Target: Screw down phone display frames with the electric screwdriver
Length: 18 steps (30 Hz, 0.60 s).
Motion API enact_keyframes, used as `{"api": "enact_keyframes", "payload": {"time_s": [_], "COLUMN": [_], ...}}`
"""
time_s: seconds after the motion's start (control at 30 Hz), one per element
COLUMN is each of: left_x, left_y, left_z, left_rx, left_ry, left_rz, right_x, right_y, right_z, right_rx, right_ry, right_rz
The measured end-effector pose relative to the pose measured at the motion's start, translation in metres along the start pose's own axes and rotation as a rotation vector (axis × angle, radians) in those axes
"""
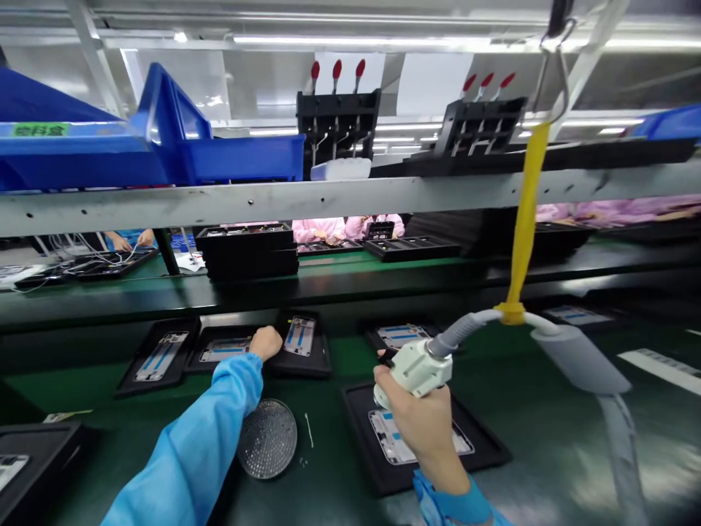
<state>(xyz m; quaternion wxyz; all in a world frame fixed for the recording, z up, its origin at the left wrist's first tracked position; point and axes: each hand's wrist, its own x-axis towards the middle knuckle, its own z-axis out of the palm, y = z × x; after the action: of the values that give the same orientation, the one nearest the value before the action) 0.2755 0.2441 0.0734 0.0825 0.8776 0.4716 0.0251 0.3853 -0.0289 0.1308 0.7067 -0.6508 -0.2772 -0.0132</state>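
**Right hand** (427, 431), at 1 o'clock: fingers (383, 376) clamped around the body of a white electric screwdriver (419, 369). Its grey hose (465, 332) runs toward 2 o'clock and hangs from a yellow strap (526, 219). The screwdriver's tip is hidden behind my hand.

**Below that hand:** a phone housing (391, 438) lying in a black tray (487, 456) on the green table (350, 356).

**Left hand** (266, 343), at 11 o'clock, in a blue sleeve (191, 453): fingers curled together, their tips out of sight, so I cannot tell whether they hold anything. The hand sits between two more black trays, each carrying a phone housing; the nearest housing (299, 336) lies just beside my knuckles.

**At 12 o'clock, close in:** a round perforated metal dish (267, 438), with a thin white strip (308, 431) just beside it. Small specks near the strip are too small to identify.

**Far side, at 12 o'clock:** a grey shelf (328, 204) carrying blue plastic bins (230, 157) and two black racks of red-handled tools (336, 124).

**Beyond the shelf:** co-workers in pink smocks (320, 230), seated at another table.
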Motion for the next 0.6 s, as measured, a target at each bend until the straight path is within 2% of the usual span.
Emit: {"api": "enact_keyframes", "payload": {"time_s": [0.07,0.23,0.3,0.4,0.5,0.6], "left_x": [-0.010,-0.051,-0.063,-0.069,-0.068,-0.069], "left_y": [-0.023,-0.107,-0.130,-0.143,-0.141,-0.140], "left_z": [0.000,-0.014,-0.017,-0.016,-0.016,-0.025], "left_rx": [0.049,0.216,0.269,0.316,0.345,0.376], "left_ry": [-0.033,-0.134,-0.157,-0.156,-0.128,-0.077], "left_rz": [0.041,0.163,0.201,0.258,0.312,0.354], "right_x": [0.000,-0.001,-0.001,-0.001,-0.001,0.000], "right_y": [0.001,0.002,0.000,-0.002,-0.003,-0.001], "right_z": [-0.001,-0.001,-0.001,-0.001,-0.002,-0.003], "right_rx": [-0.007,0.005,0.013,0.012,0.002,-0.010], "right_ry": [-0.006,0.002,0.006,0.012,0.020,0.023], "right_rz": [0.024,0.078,0.084,0.075,0.053,0.020]}}
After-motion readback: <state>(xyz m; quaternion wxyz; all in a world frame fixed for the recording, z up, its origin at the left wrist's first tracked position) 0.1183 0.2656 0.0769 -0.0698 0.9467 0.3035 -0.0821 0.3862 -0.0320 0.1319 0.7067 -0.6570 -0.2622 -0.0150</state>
